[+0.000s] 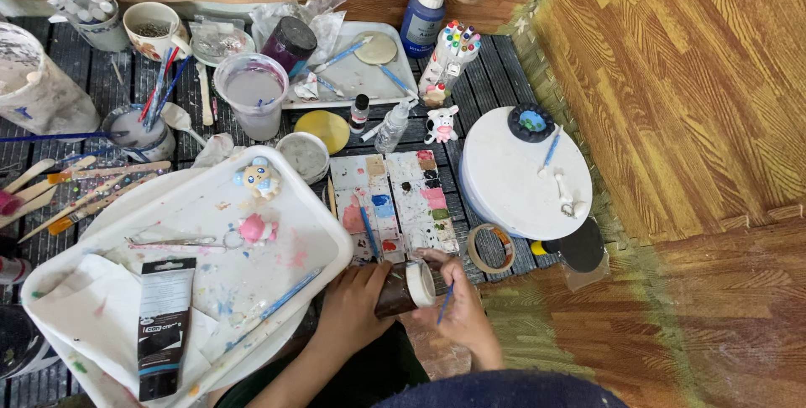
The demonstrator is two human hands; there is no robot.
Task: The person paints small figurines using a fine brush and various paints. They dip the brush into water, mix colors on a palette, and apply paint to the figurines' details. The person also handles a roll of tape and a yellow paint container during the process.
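Cluttered dark slatted worktop (495, 81): left hand (357, 303) clenched around a small brown jar (403, 289), right hand (462, 311) fingers pinching a thin blue paintbrush (445, 303); steadying the jar helps clean strokes.

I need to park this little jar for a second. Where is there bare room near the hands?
Bare wooden floor lies right of the right hand, past the tape roll. The white round board has bare room at its middle. The left hand holds the jar. The paint palette and white tray beyond are crowded.
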